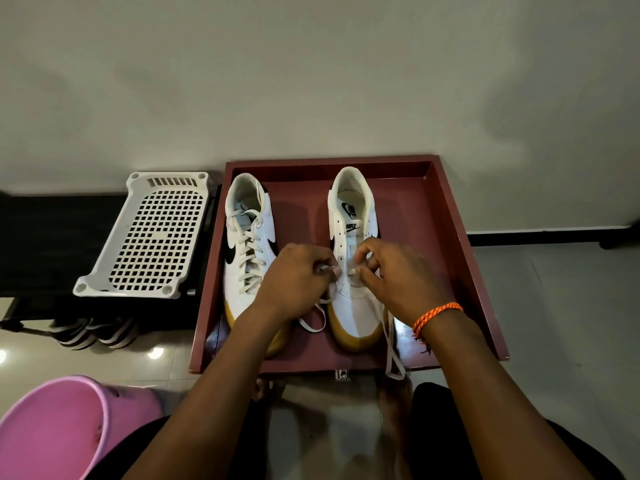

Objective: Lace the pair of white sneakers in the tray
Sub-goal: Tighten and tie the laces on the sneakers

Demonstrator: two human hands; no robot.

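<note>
**Q:** Maroon tray (450,216), head view: what does it carry, and where?

**A:** Two white sneakers with gum-coloured soles, toes toward the near edge and heels toward the far edge. The left sneaker (242,244) lies along the tray's left wall and is laced up its full row of eyelets. The right sneaker (353,299) lies about midway across the tray, and its upper eyelets stand bare.

**Q:** How do the hands stand?

**A:** Both work over the lower eyelets of the right sneaker. The left hand (298,278) has its fingers curled and pinches the white lace (313,325) at the shoe's left side. The right hand (398,275) likewise curls its fingers and pinches lace at the eyelet row; an orange cord bracelet (437,315) circles its wrist.

**Q:** Where does the loose lace run?

**A:** One end loops from under the left hand onto the tray floor between the two shoes. The other trails down past the toe of the right sneaker and crosses the tray's near edge.

**Q:** What lies outside the tray?

**A:** A white perforated plastic rack (149,237) rests on a dark low surface just beside the tray's left wall. A pink plastic tub (62,427) sits at the lower left of the view, on the glossy tiled floor (554,289). A pale wall (311,81) rises behind the tray's far edge.
</note>
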